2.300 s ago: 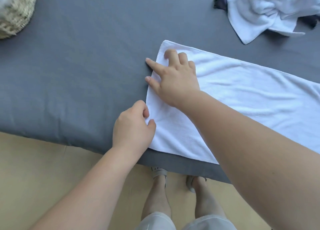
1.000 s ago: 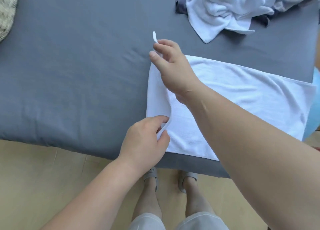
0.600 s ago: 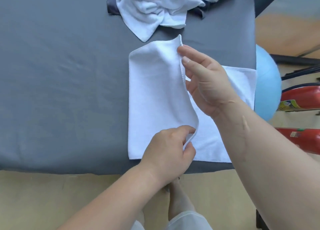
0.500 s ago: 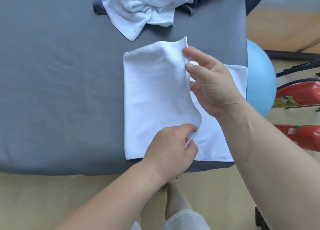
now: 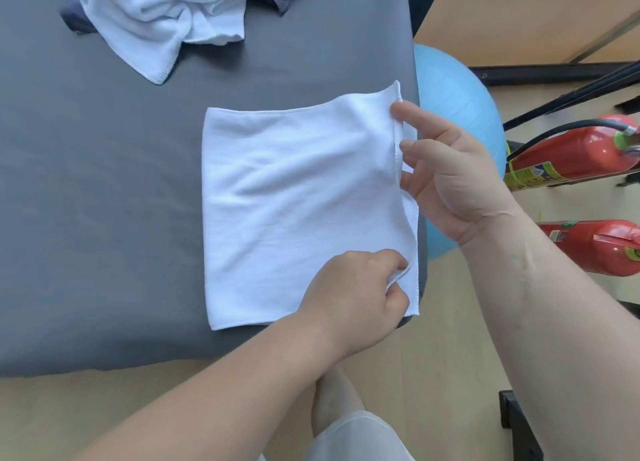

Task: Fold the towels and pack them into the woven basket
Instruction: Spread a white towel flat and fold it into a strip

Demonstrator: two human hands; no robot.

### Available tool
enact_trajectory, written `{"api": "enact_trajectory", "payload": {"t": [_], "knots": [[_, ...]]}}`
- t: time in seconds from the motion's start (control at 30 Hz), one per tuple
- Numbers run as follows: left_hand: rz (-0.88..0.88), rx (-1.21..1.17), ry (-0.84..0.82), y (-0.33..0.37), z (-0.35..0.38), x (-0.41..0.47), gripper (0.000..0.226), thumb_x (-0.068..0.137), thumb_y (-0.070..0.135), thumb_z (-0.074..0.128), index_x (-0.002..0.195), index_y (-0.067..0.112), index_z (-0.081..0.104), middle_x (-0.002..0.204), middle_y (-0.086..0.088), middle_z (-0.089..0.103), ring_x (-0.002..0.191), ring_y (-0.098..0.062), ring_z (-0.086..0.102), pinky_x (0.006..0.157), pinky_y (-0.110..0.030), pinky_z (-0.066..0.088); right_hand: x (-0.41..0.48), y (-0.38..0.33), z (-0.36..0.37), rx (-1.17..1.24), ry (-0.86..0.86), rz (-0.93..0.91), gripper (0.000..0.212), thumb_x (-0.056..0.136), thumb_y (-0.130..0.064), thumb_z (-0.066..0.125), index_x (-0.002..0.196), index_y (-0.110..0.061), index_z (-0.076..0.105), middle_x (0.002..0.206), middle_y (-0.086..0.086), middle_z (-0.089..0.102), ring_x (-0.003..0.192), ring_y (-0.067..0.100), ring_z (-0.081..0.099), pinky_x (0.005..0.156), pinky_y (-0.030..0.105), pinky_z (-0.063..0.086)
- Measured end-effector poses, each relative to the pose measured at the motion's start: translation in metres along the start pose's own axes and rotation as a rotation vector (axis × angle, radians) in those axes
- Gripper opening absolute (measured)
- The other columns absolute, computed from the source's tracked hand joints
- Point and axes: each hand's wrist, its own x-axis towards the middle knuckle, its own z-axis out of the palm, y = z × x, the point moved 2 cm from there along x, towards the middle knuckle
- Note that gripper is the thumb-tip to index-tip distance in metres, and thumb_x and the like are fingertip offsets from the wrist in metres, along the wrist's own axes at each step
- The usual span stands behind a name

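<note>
1. One bare leg (image 5: 341,401) of the person stands on the wooden floor (image 5: 69,422), just in front of the near edge of the bed (image 5: 104,190), which is covered in grey.
2. Two hands are at one white towel (image 5: 294,190). It lies folded double, flat at the bed's near right corner, with its right edge along the bed's right edge.
3. The left hand (image 5: 349,297) pinches the near right corner of the upper layer between thumb and forefinger, with the other fingers curled.
4. The right hand (image 5: 446,169) is farther along the same edge. Its fingers (image 5: 408,147) are spread against the raised far right corner. The thumb is hidden, so I cannot tell whether it pinches.
5. To the right, on the floor, lie two red fire extinguishers (image 5: 571,152) and one blue ball (image 5: 453,114), which is just beside the bed.
6. At the far edge lies one crumpled white towel (image 5: 156,13), resting on a dark cloth (image 5: 74,22), well apart from the folded one.
</note>
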Motion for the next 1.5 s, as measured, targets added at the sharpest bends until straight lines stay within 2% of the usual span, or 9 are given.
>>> {"api": "enact_trajectory", "payload": {"t": [0.27, 0.43, 0.57, 0.67, 0.93, 1.13, 1.23, 1.37, 1.5], "knots": [[-0.121, 0.150, -0.138, -0.009, 0.031, 0.021, 0.032, 0.094, 0.026, 0.050, 0.125, 0.021, 0.056, 0.096, 0.002, 0.066, 0.091, -0.023, 0.059, 0.079, -0.040, 0.052, 0.010, 0.017, -0.030, -0.486, 0.073, 0.057, 0.025, 0.091, -0.014, 0.063, 0.115, -0.008, 0.066, 0.131, 0.018, 0.058, 0.094, 0.026, 0.054, 0.091, 0.036, 0.042], [-0.120, 0.138, -0.107, -0.007, 0.037, 0.024, 0.035, 0.092, 0.024, 0.051, 0.126, 0.024, 0.057, 0.095, 0.003, 0.066, 0.091, -0.022, 0.059, 0.079, -0.039, 0.052, 0.014, 0.018, -0.026, -0.515, 0.083, 0.012, 0.027, 0.084, -0.011, 0.059, 0.105, 0.006, 0.054, 0.092, 0.010, 0.047, 0.086, 0.017, 0.039, 0.080, 0.036, 0.031], [-0.091, 0.043, -0.041, 0.007, 0.032, 0.015, 0.039, 0.089, 0.022, 0.054, 0.128, 0.026, 0.061, 0.089, 0.008, 0.063, 0.092, -0.018, 0.059, 0.082, -0.033, 0.051, 0.015, 0.017, -0.031, -0.505, 0.205, -0.031, 0.036, 0.087, -0.003, 0.065, 0.115, -0.025, 0.070, 0.103, 0.002, 0.073, 0.081, 0.013, 0.060, 0.083, 0.030, 0.052], [-0.048, -0.002, 0.029, 0.018, 0.031, 0.008, 0.035, 0.088, 0.021, 0.055, 0.121, 0.026, 0.065, 0.078, 0.012, 0.053, 0.083, -0.014, 0.056, 0.078, -0.029, 0.048, 0.016, 0.014, -0.036, -0.429, 0.315, -0.095, 0.038, 0.083, 0.002, 0.067, 0.104, -0.029, 0.073, 0.100, -0.017, 0.074, 0.083, 0.003, 0.065, 0.080, 0.022, 0.055], [-0.039, 0.211, -0.181, -0.003, 0.059, 0.010, 0.029, 0.096, 0.038, 0.047, 0.115, 0.019, 0.058, 0.096, 0.000, 0.063, 0.092, -0.024, 0.059, 0.080, -0.041, 0.050, 0.017, 0.032, -0.045, -0.664, 0.369, -0.109, 0.043, 0.088, -0.005, 0.059, 0.118, -0.036, 0.062, 0.110, -0.016, 0.064, 0.076, -0.001, 0.062, 0.076, 0.022, 0.054], [0.093, 0.167, 0.308, -0.022, 0.023, 0.008, 0.020, 0.087, 0.025, 0.051, 0.093, 0.013, 0.066, 0.079, -0.001, 0.062, 0.070, -0.025, 0.059, 0.062, -0.041, 0.050, 0.008, 0.049, -0.031, -1.005, 0.375, -0.329, 0.047, 0.093, -0.018, 0.062, 0.139, -0.021, 0.054, 0.121, 0.000, 0.046, 0.101, 0.015, 0.054, 0.091, 0.023, 0.043], [0.086, 0.308, 0.552, -0.050, -0.009, 0.014, 0.032, 0.085, 0.027, 0.058, 0.111, 0.010, 0.065, 0.105, -0.008, 0.063, 0.092, -0.031, 0.058, 0.078, -0.045, 0.048, 0.012, 0.050, -0.018, -0.987, 0.378, -0.299, 0.042, 0.097, -0.021, 0.059, 0.138, -0.027, 0.056, 0.118, 0.000, 0.048, 0.095, 0.009, 0.045, 0.082, 0.013, 0.030], [-0.068, 0.514, 0.505, -0.081, -0.042, 0.028, 0.068, 0.090, 0.053, 0.048, 0.147, 0.018, 0.041, 0.157, -0.010, 0.033, 0.145, -0.034, 0.027, 0.115, -0.056, 0.021, 0.033, 0.038, -0.016, -1.026, 0.431, -0.220, 0.039, 0.099, -0.025, 0.056, 0.137, -0.018, 0.060, 0.131, 0.004, 0.054, 0.114, 0.015, 0.053, 0.084, 0.012, 0.027], [-0.155, 0.700, 0.263, -0.097, -0.062, 0.048, 0.091, 0.089, 0.076, 0.024, 0.159, 0.025, -0.003, 0.166, -0.001, -0.016, 0.152, -0.027, -0.018, 0.119, -0.061, -0.008, 0.034, 0.038, -0.021, -1.076, 0.492, -0.249, 0.043, 0.098, -0.021, 0.057, 0.139, -0.012, 0.058, 0.134, 0.004, 0.053, 0.118, 0.017, 0.053, 0.087, 0.009, 0.027]]}}
